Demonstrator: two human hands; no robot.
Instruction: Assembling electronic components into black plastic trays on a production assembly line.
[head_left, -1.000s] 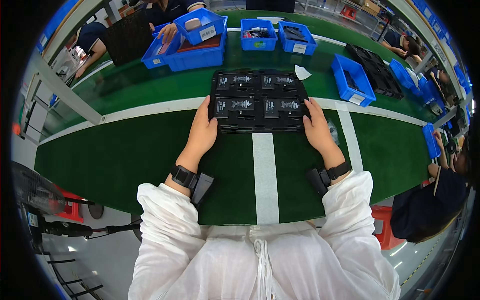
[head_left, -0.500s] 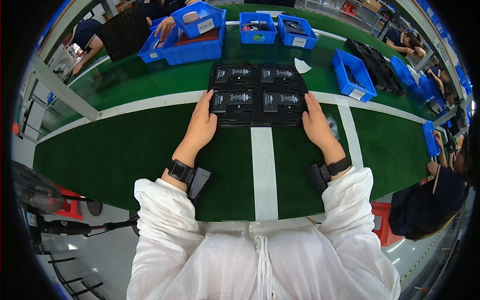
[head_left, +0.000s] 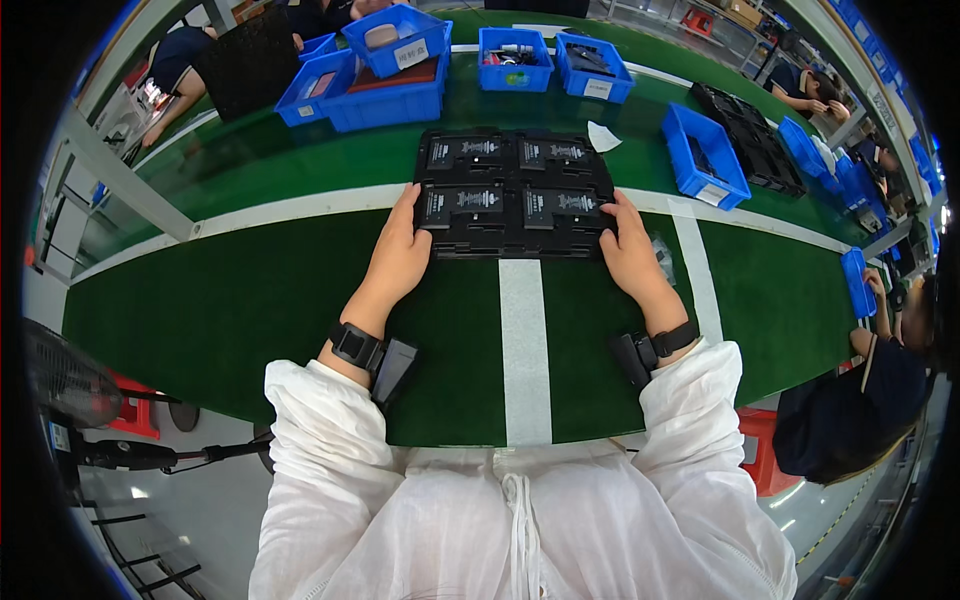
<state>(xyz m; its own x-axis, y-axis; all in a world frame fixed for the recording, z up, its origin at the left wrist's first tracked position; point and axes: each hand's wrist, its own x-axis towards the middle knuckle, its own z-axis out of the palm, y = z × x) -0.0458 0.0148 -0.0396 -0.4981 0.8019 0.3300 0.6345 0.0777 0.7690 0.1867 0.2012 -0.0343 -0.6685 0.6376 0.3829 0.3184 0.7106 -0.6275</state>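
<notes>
A black plastic tray (head_left: 512, 236) lies on the green bench in front of me. Several flat black packs that look like batteries, one of them a near-left pack (head_left: 466, 201), sit in its recesses, with white print on top. My left hand (head_left: 400, 248) grips the tray's left edge, thumb at the near corner and fingers along the side. On the opposite edge, my right hand (head_left: 632, 250) holds the tray the same way, its fingertips bent over the rim. The undersides of the fingers are hidden. A small clear plastic bag (head_left: 663, 257) lies beside my right hand.
Blue bins (head_left: 390, 100) with parts stand along the far side, and another blue bin (head_left: 705, 160) is at the right. Behind it are stacked black trays (head_left: 750, 140). A white paper scrap (head_left: 603, 137) lies past the tray. Co-workers sit around the bench.
The tray and both my hands sit slightly nearer to me. My right fingertips now curl over the tray's edge. A co-worker's hand has left the blue bin at the far left.
</notes>
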